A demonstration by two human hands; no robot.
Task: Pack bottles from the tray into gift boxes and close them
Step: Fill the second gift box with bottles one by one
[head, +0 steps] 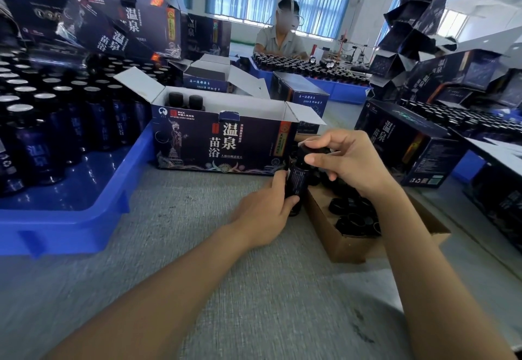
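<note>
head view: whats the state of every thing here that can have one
gift box, open, flaps up, capped bottles inside at its left end
bottle, off the tray, gripped by left hand
cap, on the bottle's top, pinched by right hand
blue tray, part full of silver-topped bottles
cardboard box, open, loose caps inside
right gift box, closed

The gift box (226,139) is dark navy outside with white and gold characters, white inside. The tray (70,218) is bright blue; its bottles (42,144) dark blue, silver-topped. The held bottle (295,178) is black. Worktop (226,289) grey, carton (344,246) brown.
</note>
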